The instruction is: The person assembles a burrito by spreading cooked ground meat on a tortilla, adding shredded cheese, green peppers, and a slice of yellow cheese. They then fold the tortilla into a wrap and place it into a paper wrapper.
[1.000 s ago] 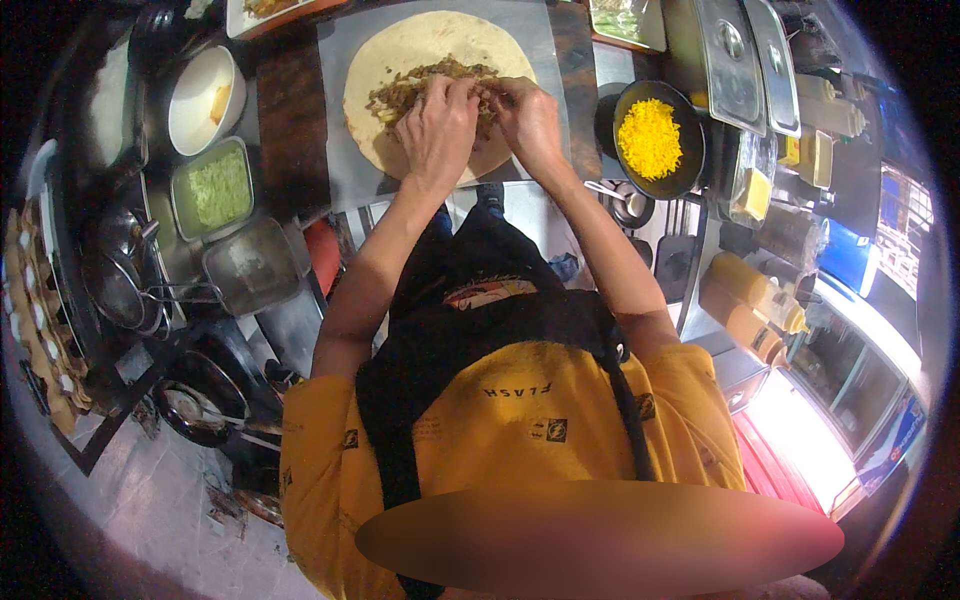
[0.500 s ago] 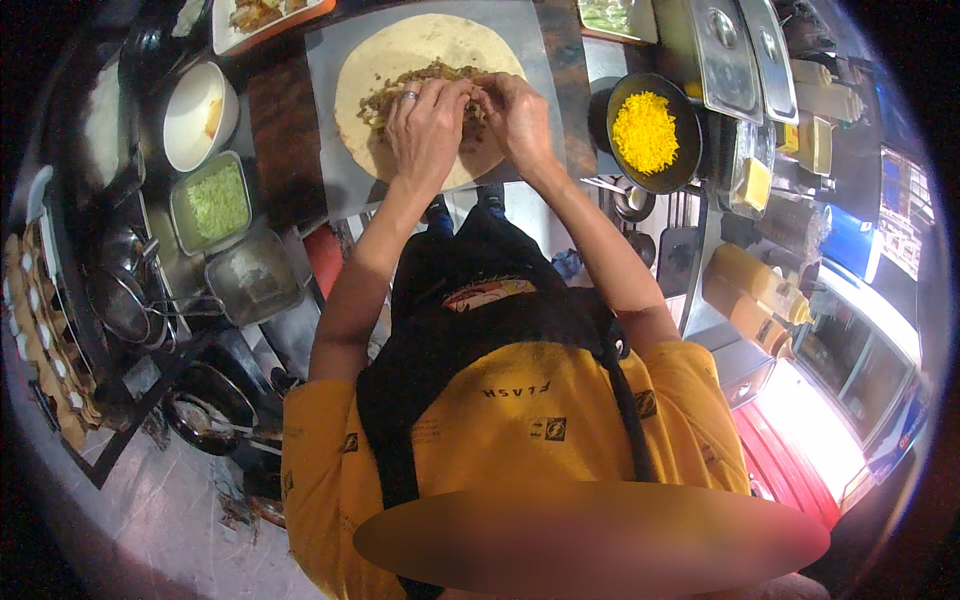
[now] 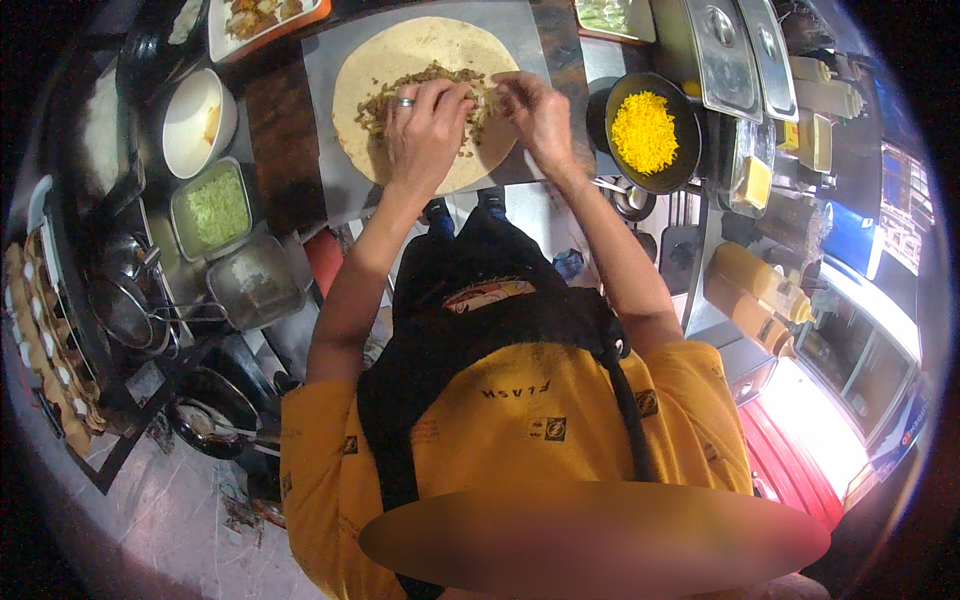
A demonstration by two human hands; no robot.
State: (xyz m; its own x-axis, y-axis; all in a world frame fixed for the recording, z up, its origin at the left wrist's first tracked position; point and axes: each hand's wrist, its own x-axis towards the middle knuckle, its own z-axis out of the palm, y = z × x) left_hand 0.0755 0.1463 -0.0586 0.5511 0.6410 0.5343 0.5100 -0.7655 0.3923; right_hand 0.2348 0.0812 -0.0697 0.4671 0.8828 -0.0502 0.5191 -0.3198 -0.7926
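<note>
A large round tortilla (image 3: 425,45) lies flat on a sheet of pale paper (image 3: 312,110). Across its middle runs a band of brown crumbly filling (image 3: 440,72) with pale bits among it. My left hand (image 3: 428,130), with a ring on one finger, is over the filling, its fingers bent and pressed together; whatever they hold is hidden under them. Near the tortilla's right edge is my right hand (image 3: 540,118), its fingertips drawn into a pinch beside some pale pieces. What sits in that pinch is too small to name.
A dark bowl of yellow shreds (image 3: 645,132) stands right of the paper, with lidded metal pans (image 3: 718,50) beyond. Leftward are a white bowl (image 3: 182,140), a tub of green shreds (image 3: 213,205) and an orange-rimmed tray (image 3: 268,25). Squeeze bottles (image 3: 770,285) stand farther right.
My right hand has moved right, away from my left, toward the tortilla's edge. The left has stayed over the filling. More of the filling now shows between the two.
</note>
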